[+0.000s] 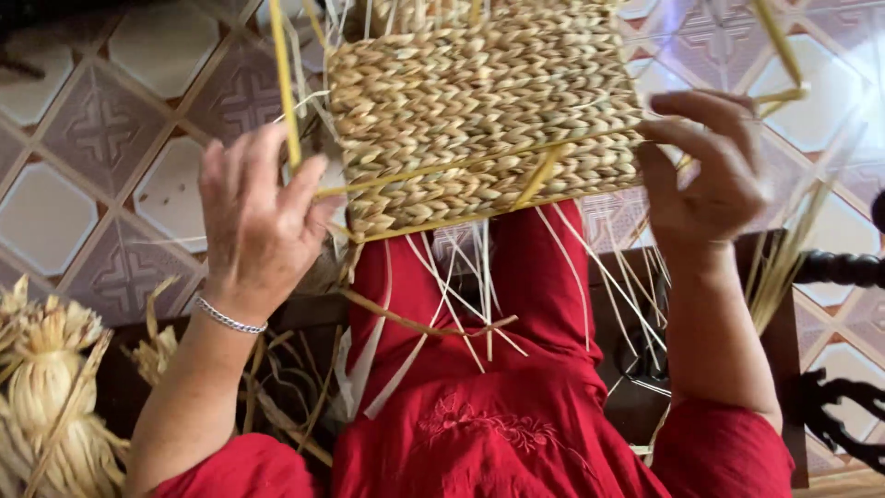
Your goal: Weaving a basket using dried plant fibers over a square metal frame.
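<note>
Nearest the camera is a red dress [516, 433] with embroidery on the front, covering the person's lap. Loose pale strands [479, 295] hang down over it from the work above. At the lower left a bundle of dried fibre [51, 387] lies beside the left arm, which wears a silver bracelet [229, 319].

Above the lap, both hands hold up a woven panel [479, 101] of plaited straw, mounted on a yellow frame [286, 83]. The left hand [258, 221] grips the panel's left edge, thumb hooked over the frame's lower rod and fingers curled behind. The right hand [705, 175] pinches the right edge, fingers bent around the frame there. The panel sits between the hands, tilted, its lower edge towards the lap.

Beyond lies a patterned tile floor [111, 129]. Dark carved furniture [843, 267] shows at the right.
</note>
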